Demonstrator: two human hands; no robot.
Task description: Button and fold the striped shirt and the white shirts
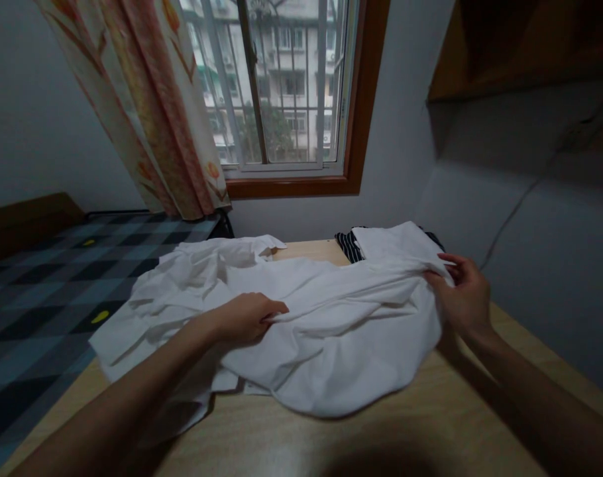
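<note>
A rumpled white shirt (351, 344) lies spread across the pale wooden table, its shape partly lost in loose folds. My left hand (252, 317) is closed on it near the middle, thumb and fingers pinching a ridge of the fabric. At the right end, my right hand (463, 291) pinches the edge of the same cloth and holds it slightly raised. Between the two hands the fabric runs in long creases, and its rounded lower part hangs toward me. Whether the crumpled white cloth on the left is all one piece with it, I cannot tell.
Behind the right end lies a black-and-white striped garment (348, 246), partly under white cloth. The wooden table (480, 411) borders a bed with a checked cover (48, 298) on the left. Beyond are a window (291, 86), a flowered curtain (167, 119) and a hanging cable (515, 209).
</note>
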